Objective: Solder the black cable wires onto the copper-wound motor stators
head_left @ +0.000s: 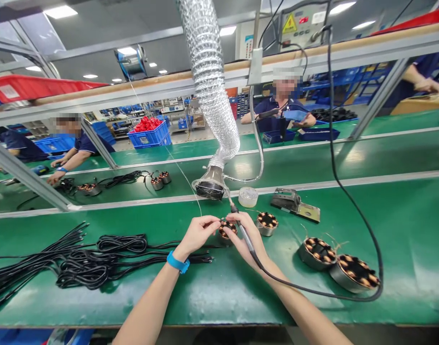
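My left hand [200, 232], with a blue band on the wrist, is closed in a pinch just above a small motor stator [227, 234] with copper windings. What its fingertips hold is too small to make out; a thin wire [194, 191] runs down from above to behind this hand. A soldering iron [244, 235] lies in the grip of my right hand [250, 235], its tip pointing away towards the fume hood. The right fingertips meet the left ones over the stator, hiding part of it. Black cable ends [205, 258] lie beside the left wrist.
Bundled black cables [93, 261] cover the left bench. More stators [317, 253] sit at right, near the iron's looping cord [363, 215]. A fume hood [210, 184] hangs above my hands. Behind are a round white container [248, 196] and an iron stand [294, 205]. Co-workers sit across.
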The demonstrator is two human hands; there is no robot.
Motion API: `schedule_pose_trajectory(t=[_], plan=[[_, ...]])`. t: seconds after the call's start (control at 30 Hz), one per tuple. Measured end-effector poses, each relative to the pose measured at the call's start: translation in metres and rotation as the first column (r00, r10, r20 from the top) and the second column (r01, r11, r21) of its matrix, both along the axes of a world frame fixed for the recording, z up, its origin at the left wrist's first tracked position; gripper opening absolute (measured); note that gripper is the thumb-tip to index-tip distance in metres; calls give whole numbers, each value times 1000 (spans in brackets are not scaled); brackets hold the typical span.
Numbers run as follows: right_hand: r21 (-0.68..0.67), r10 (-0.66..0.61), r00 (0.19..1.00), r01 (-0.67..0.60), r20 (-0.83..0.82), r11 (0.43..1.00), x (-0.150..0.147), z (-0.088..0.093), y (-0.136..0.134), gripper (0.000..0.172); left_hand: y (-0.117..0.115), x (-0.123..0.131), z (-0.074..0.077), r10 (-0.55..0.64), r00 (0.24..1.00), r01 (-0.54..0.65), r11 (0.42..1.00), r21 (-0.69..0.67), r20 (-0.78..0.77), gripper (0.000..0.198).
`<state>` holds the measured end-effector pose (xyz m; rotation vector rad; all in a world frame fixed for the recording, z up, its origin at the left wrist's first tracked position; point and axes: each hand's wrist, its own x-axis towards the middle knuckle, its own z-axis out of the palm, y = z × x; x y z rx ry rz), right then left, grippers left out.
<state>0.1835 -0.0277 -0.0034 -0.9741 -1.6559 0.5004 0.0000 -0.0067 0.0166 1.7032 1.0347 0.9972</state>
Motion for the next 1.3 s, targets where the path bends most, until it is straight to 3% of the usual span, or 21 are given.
schedule_pose_trajectory(t=[0.2,0.33,0.5,0.63,0.9,1.07,1.2,1.3], plan=[[-5,26,979,-28,-202,1000,-15,-1,11,15,-4,1,1,-35,999,35,999,0,-8,39],[-44,55,952,-71,-302,996,-18,-10,10,17,-2,0,-1,-85,995,90,991,-100,54,47],[-65,34,946,-57,-321,996,-18,-13,5,19,-1,3,-6,26,976,24,974,-225,216,32],[-78,22,938,-52,-345,996,-19,-15,5,19,-2,7,-8,76,965,-10,968,-251,252,29],[-50,-18,977,8,-211,999,-23,-12,-4,13,-3,9,-9,229,934,-173,961,-214,276,22],[158,-54,997,61,-50,986,-23,-1,-10,31,-7,14,-15,124,973,-83,976,-204,195,19],[244,1,999,7,-32,970,-23,1,-10,24,-15,16,-15,38,993,-21,989,-143,113,15],[240,-31,996,49,-80,970,-21,-3,-5,22,-16,11,-7,24,999,-18,992,-121,46,18]])
